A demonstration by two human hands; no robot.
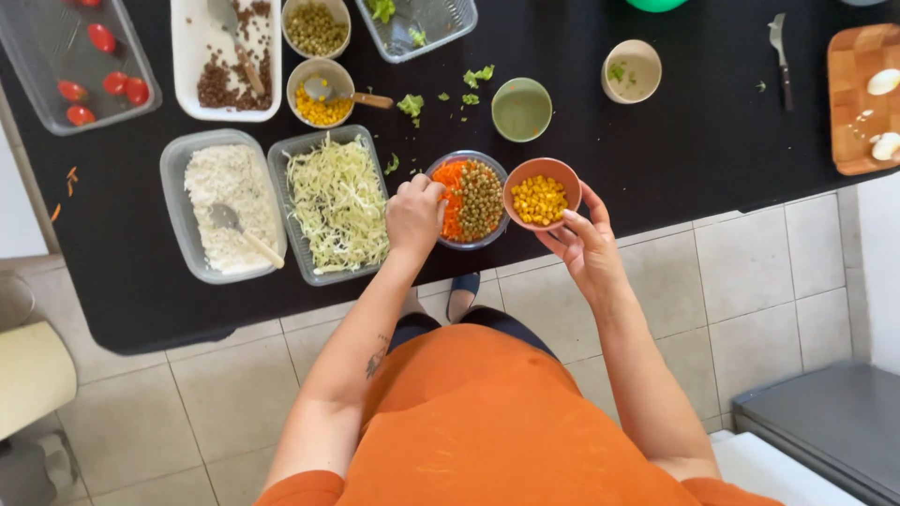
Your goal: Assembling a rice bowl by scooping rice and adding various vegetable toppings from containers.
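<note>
My right hand (586, 245) holds a small orange bowl of yellow corn (541, 194) just right of a clear glass bowl (469, 200) filled with shredded carrot and green peas. My left hand (413, 215) rests on the left rim of that glass bowl, fingers curled against it. Both bowls are near the front edge of the black countertop (656, 150).
Left of my hand stand a tub of shredded cabbage (336, 201) and a tub of white grains with a spoon (221, 204). Further back are cherry tomatoes (80, 61), a tray of brown lentils (228, 58), bowls of peas and corn, a green cup (521, 109), a knife (780, 56), a wooden board (862, 98).
</note>
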